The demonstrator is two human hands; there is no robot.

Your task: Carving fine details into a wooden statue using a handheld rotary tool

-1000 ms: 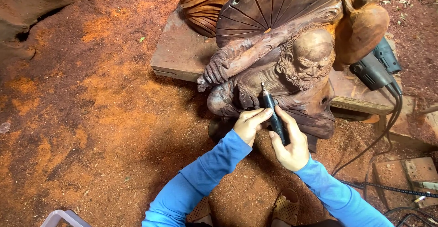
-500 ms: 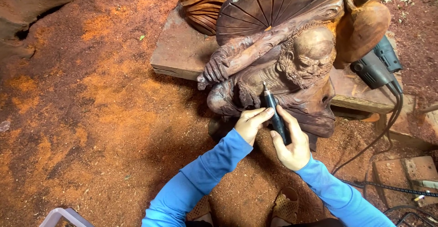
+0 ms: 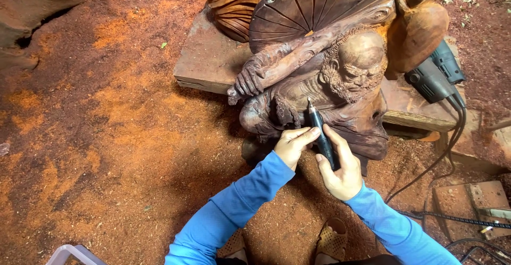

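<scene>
Soft, even daylight falls from above, no harsh glare anywhere. The orange sawdust floor (image 3: 106,137) glows warm on the left, while a broad dim shadow pools below the wooden carving (image 3: 319,73). Focus is crisp through the centre; the corners darken and bend slightly with wide-angle distortion.

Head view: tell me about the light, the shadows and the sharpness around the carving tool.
Head view: soft, even daylight with no glare; the wooden statue casts a dim shadow onto the sawdust floor at its base; the carving tool, held in the right hand and steadied by the left hand, is sharp; slight wide-angle bending shows towards the edges.
</scene>
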